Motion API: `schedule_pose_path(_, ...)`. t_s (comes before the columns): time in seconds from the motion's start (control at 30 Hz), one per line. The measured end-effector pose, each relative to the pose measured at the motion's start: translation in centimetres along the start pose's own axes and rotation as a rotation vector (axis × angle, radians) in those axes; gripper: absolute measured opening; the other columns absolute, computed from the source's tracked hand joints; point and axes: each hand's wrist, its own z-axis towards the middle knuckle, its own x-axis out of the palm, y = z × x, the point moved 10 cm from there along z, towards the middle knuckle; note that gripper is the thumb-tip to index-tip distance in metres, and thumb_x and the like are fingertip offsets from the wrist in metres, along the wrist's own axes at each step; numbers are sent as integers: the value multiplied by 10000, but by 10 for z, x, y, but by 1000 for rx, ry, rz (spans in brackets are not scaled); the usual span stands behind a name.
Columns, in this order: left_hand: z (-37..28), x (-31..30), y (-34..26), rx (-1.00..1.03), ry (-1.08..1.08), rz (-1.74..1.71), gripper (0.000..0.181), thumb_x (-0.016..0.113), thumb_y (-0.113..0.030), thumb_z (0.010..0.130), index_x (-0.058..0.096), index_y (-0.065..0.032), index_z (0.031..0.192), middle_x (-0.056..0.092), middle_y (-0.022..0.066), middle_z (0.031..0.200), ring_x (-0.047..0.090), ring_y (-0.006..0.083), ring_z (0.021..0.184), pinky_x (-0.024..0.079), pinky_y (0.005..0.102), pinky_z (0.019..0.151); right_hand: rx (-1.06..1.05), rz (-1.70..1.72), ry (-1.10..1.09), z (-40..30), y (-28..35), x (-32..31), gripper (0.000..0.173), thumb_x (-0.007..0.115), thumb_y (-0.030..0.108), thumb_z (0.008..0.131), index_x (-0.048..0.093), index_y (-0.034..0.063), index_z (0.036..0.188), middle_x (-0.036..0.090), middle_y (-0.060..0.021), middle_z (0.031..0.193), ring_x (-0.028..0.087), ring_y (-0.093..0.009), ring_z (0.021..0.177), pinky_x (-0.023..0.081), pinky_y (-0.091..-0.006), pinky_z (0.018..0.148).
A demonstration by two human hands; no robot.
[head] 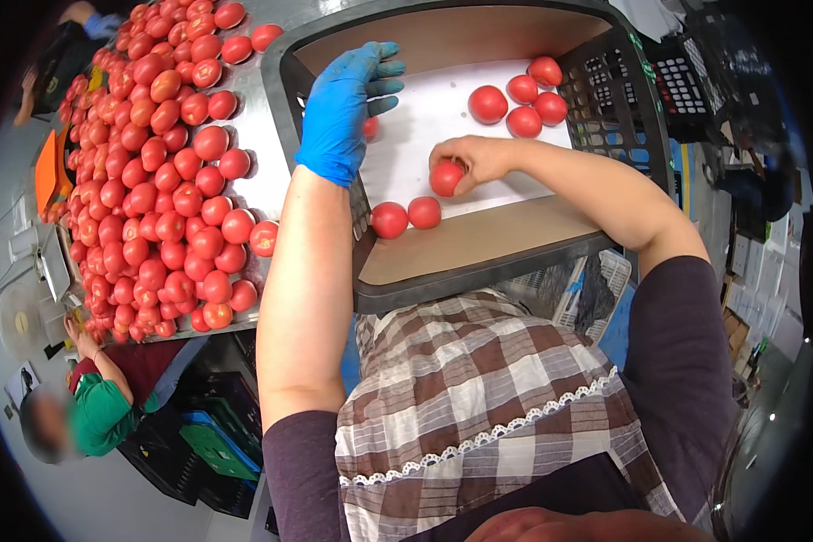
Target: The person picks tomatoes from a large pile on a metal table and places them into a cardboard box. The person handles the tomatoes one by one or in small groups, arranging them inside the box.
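Observation:
My left hand (347, 101), in a blue glove, hovers over the left side of a black plastic crate (420, 290); its fingers are apart, and no item shows in them. One tomato (371, 127) is partly hidden just beyond the glove. Inside the crate, my bare right hand (477, 161) has its fingers around a red tomato (446, 177). Brown cardboard (488, 234) lines the near and far walls, and white paper (420, 122) covers the bottom. Two tomatoes (406, 215) lie in the near left corner. Several more (523, 122) are grouped at the far right.
A large heap of tomatoes (169, 176) covers the metal table (261, 122) left of the crate. A co-worker in green (105, 413) is at the table's lower left, another person (61, 68) at upper left. Stacked black crates (223, 433) and a white basket (613, 278) stand below.

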Motion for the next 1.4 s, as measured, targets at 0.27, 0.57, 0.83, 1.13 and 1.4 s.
schedule_pose_path(0.27,-14,25,-9,58,110,358,444,636,-282,891,569,-48,1263,639,94,1117,613,155,941,490,270,802,-138,865,-58,-20,50,-63,625,637,465,888,486,62,1341,593,-124,1192,599,-233,1047,495,-359,885)
schedule_pose_path(0.57,-27,59,-25,333,266,678,633,792,-193,727,533,-76,1293,594,119,1187,590,214,1073,483,348,945,-182,1251,-54,-15,72,-62,573,354,476,1005,476,23,1332,610,-179,1216,633,-292,992,510,-417,872)
schedule_pose_path(0.83,-19,35,-29,295,50,565,600,799,-164,730,545,-29,1257,623,84,1130,603,178,1021,492,310,913,-168,-317,12,13,46,47,564,691,145,741,541,108,1283,578,-108,1213,576,-299,1082,484,-410,893)
schedule_pose_path(1.13,-16,17,-15,67,2,114,502,736,-199,799,560,-70,1252,628,89,1086,646,221,973,559,363,778,-186,-380,-79,22,48,34,514,737,172,656,561,89,1131,581,-139,1082,588,-346,990,487,-438,835)
schedule_pose_path(1.4,-3,3,5,-80,-8,-239,395,575,-408,939,644,-32,1041,661,112,966,656,236,898,569,403,715,-96,637,-292,-28,58,-86,487,646,284,842,536,24,1239,620,-72,1076,595,-155,905,500,-323,809)
